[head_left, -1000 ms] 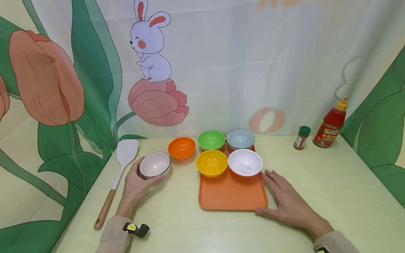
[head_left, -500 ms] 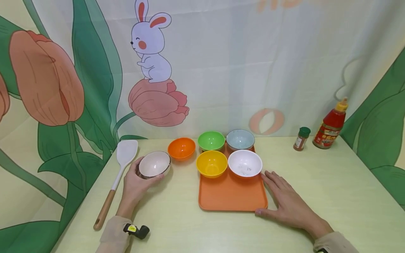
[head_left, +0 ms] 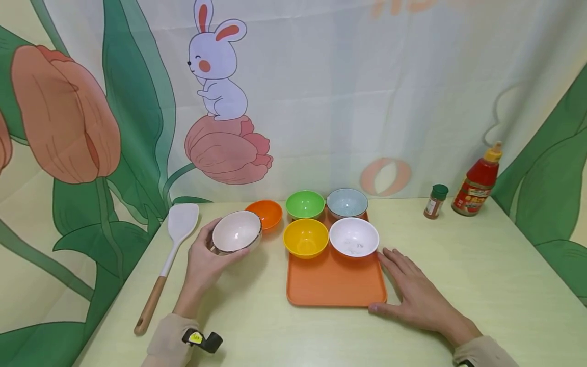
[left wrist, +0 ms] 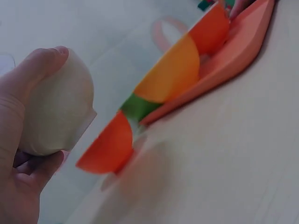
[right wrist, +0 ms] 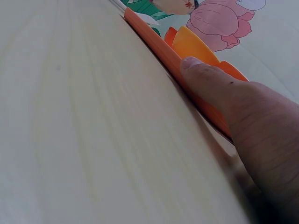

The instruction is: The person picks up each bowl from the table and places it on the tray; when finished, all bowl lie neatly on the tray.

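My left hand [head_left: 206,262] grips a cream bowl [head_left: 237,232] with a dark-edged rim, thumb on the near side and fingers round the left. In the left wrist view this bowl [left wrist: 60,107] hangs clear of the table, its foot turned sideways. Behind it, partly covered in the head view, stands an orange bowl [head_left: 270,213]. My right hand [head_left: 417,293] lies at the right edge of the orange tray [head_left: 337,285], fingers straight, thumb touching the tray's near corner. On the tray's far part stand a yellow bowl [head_left: 305,238], a white bowl [head_left: 354,238], a green bowl [head_left: 304,205] and a light-blue bowl [head_left: 347,203].
A white spatula [head_left: 168,255] with a wooden handle lies along the table's left side. At the back right stand a green-capped spice jar [head_left: 435,202] and a red sauce bottle [head_left: 478,181]. A printed curtain [head_left: 312,102] hangs behind the table [head_left: 257,326].
My left hand has lifted the cream bowl off the table and carried it a little to the right, so it now overlaps the orange bowl. The right hand has stayed put.
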Demonstrator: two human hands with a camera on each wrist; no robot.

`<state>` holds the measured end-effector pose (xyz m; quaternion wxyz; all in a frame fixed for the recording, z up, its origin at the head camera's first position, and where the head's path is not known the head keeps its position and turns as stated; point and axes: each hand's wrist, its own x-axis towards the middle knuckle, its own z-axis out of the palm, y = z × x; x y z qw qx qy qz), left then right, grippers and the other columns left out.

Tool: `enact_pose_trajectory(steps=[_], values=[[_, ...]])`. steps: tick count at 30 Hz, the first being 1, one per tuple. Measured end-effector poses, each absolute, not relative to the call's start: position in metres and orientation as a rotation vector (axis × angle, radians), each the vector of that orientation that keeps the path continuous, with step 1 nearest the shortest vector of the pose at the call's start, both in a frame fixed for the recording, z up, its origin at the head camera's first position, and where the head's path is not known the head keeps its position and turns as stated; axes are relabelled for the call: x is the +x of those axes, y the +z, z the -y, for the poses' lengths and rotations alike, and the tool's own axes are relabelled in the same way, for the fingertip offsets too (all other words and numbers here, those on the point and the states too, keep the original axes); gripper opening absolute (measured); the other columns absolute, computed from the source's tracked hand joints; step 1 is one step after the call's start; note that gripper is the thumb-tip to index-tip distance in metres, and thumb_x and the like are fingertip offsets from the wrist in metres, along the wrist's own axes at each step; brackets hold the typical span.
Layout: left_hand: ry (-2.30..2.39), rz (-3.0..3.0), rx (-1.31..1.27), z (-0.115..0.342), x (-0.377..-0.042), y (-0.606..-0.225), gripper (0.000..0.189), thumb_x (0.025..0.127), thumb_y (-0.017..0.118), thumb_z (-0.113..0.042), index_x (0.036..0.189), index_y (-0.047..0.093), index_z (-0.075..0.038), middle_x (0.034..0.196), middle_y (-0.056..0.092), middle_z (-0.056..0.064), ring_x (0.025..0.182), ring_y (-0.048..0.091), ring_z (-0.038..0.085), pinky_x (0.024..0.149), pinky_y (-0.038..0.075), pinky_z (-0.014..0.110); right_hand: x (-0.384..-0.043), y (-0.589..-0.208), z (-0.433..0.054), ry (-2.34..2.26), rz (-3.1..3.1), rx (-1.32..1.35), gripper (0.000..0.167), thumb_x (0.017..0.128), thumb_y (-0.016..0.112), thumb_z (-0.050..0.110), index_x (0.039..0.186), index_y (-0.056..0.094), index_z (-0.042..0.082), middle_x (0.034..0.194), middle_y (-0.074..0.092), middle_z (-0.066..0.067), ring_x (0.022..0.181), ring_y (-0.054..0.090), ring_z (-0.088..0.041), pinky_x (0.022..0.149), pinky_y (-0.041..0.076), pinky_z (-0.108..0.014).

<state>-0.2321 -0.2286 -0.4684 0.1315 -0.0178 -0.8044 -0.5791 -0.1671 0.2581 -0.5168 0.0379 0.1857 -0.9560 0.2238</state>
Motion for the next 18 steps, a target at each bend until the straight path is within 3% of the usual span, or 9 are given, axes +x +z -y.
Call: enact_pose_trajectory(steps=[4,11,18], values=[[-1.712,2.323,-0.125,0.212,-0.226,-0.454,0.102,0.075,0.106,-0.018,0.162,0.052,-0.015,0.16,0.058,0.006,0.143,0.056,0.025,0.125,0.051,0.046,-0.167,-0.517,-0.258,0.691,2.939,0.564,0.126,0.085,0.073,0.089,0.177,0.03,0.015,0.181,0.031,-0.016,0.167,0.023,-0.046,0.13,0.028,-0.076],[-1.716,2.318,-0.238,0.186,-0.211,-0.431,0.101,0.073,0.107,-0.016,0.16,0.055,-0.017,0.154,0.063,0.001,0.136,0.06,0.024,0.108,0.059,0.024,-0.168,-0.519,-0.258,0.696,2.945,0.56,0.127,0.084,0.073,0.09,0.177,0.029,0.016,0.181,0.031,-0.017,0.168,0.023,-0.046,0.13,0.027,-0.077],[-1.766,2.285,-0.387,0.159,-0.195,-0.416,0.098,0.07,0.107,-0.013,0.156,0.059,-0.019,0.149,0.066,-0.002,0.133,0.062,0.024,0.105,0.062,0.028,-0.169,-0.519,-0.258,0.697,2.946,0.56,0.128,0.083,0.072,0.091,0.178,0.028,0.017,0.181,0.03,-0.015,0.168,0.023,-0.044,0.131,0.027,-0.076]])
